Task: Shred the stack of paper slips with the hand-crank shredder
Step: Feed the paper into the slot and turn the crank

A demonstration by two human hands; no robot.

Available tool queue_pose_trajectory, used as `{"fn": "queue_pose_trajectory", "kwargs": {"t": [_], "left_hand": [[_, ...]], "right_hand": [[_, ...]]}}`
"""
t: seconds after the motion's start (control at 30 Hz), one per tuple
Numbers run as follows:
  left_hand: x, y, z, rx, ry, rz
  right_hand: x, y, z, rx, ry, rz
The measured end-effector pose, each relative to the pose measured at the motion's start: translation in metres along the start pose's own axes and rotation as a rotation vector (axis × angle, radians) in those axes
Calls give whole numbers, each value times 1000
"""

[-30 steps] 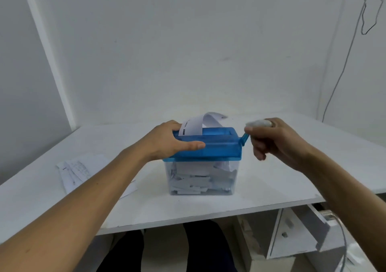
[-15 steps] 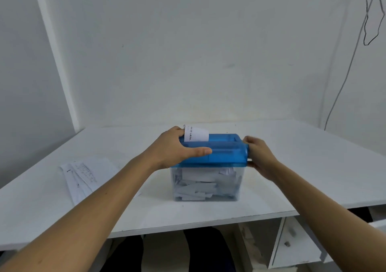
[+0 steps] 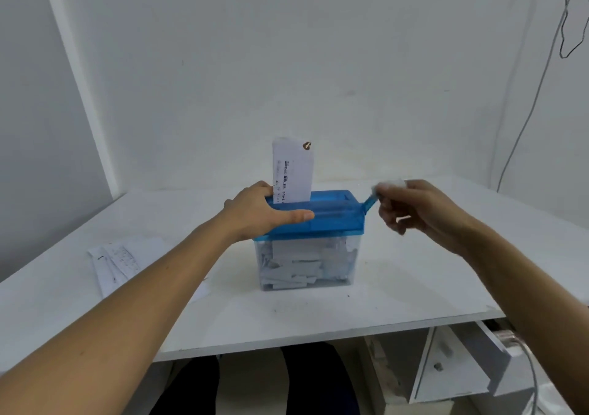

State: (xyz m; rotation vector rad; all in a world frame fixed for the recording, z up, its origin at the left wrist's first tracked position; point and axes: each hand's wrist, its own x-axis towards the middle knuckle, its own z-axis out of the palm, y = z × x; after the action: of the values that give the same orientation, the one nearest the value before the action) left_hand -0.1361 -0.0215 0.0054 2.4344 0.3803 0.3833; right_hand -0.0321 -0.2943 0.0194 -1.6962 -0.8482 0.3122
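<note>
Approx mid-task, I'd say: bin [image 3: 353, 257] well filled w/ shreds [image 3: 302, 265], one slip [image 3: 291, 172] upright in the shredder [image 3: 338, 220] slot, stack of slips [image 3: 118, 261] waiting on tabletop [image 3: 414, 293] at your left. Your left hand [image 3: 261, 214] clamps its top; right hand [image 3: 417, 210] pinches the crank knob [image 3: 387, 186].

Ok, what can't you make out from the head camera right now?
Head view only:
- Crank knob: motion-blurred in the right hand.
- Print on the standing slip: too small, blurred.
- Where that slip enters the lid: covered by the left hand gripping the lid.
- Slip stack on the desk: partly behind the left forearm.
</note>
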Motion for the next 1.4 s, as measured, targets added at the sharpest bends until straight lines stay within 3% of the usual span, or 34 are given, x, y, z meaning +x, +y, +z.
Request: {"fn": "queue_pose_trajectory", "kwargs": {"t": [0.27, 0.37, 0.5, 0.7, 0.77, 0.9, 0.97, 1.27, 1.4], "left_hand": [[1, -3, 1, -105, -32, 54], [1, -4, -1, -127, -51, 64], [0, -2, -1, -54, -46, 36], [-10, 10, -4, 103, -3, 9], [-11, 13, -4, 124, -5, 15], [-5, 6, -3, 103, -11, -8], [-1, 0, -4, 65, -21, -10], [-1, -2, -3, -63, -55, 62], [-2, -3, -3, -78, -44, 71]], "right_hand": [[70, 12, 14, 93, 328, -5], [85, 30, 26, 136, 354, 56], [76, 79, 40, 11, 315, 253], [22, 78, 47, -248, 192, 307], [3, 62, 38, -227, 108, 279], [-19, 18, 6, 44, -81, 97], [-14, 7, -3, 5, -112, -11], [61, 13, 15, 95, 277, -22], [83, 32, 29, 106, 359, 51]]}}
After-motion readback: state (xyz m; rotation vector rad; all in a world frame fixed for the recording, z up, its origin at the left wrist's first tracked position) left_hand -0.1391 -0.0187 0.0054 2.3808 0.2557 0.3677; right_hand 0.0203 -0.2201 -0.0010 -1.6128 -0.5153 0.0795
